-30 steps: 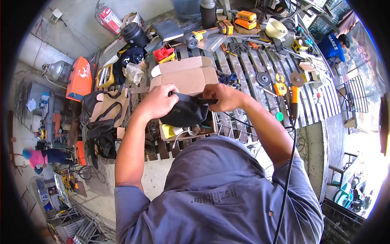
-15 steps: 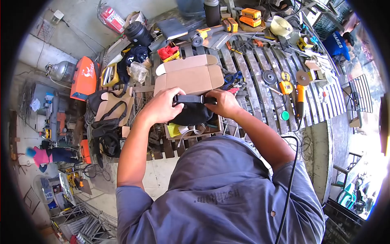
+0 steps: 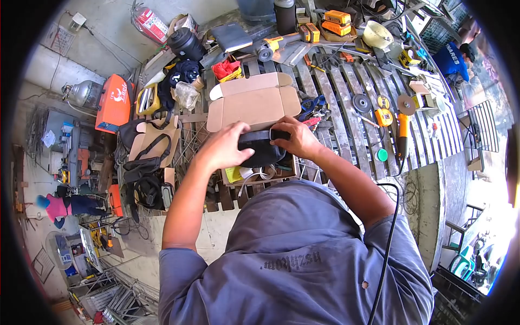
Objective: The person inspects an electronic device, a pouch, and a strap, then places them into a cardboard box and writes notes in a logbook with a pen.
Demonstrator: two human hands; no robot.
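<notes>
1. The black pouch (image 3: pixel 264 154) sits between both hands, just over the lower tray of the open cardboard box (image 3: pixel 254 105), whose flap stands up at 12 o'clock from it. The box rests on the slatted bench (image 3: pixel 338 116).
2. The left hand (image 3: pixel 227 146) lies over the pouch's 9 o'clock end with its fingers curled onto the top edge, holding it. The right hand (image 3: pixel 296 138) is closed on the 3 o'clock end, where the strap (image 3: pixel 257 135) runs along the top.
3. The step looks like gathering the pouch into a compact bundle above the tray. To do it well, keep the strap flat along the top edge so no loop hangs loose, and keep both hands level so the pouch does not tip.
4. Mind the yellow item (image 3: pixel 233 174) and the pale loops already lying in the tray at 7 o'clock of the pouch; it should settle on them, not drag them out.
5. The black cable (image 3: pixel 388 227) at 4 o'clock runs up toward the orange grinder (image 3: pixel 403 132); keep the right forearm off it.
6. Against the earlier frames, the hands have drawn together. The strap was pulled out taut between them and now lies short against the pouch.
7. The pouch looks smaller and more tucked in than it did; the box and the tools around it have not moved.
</notes>
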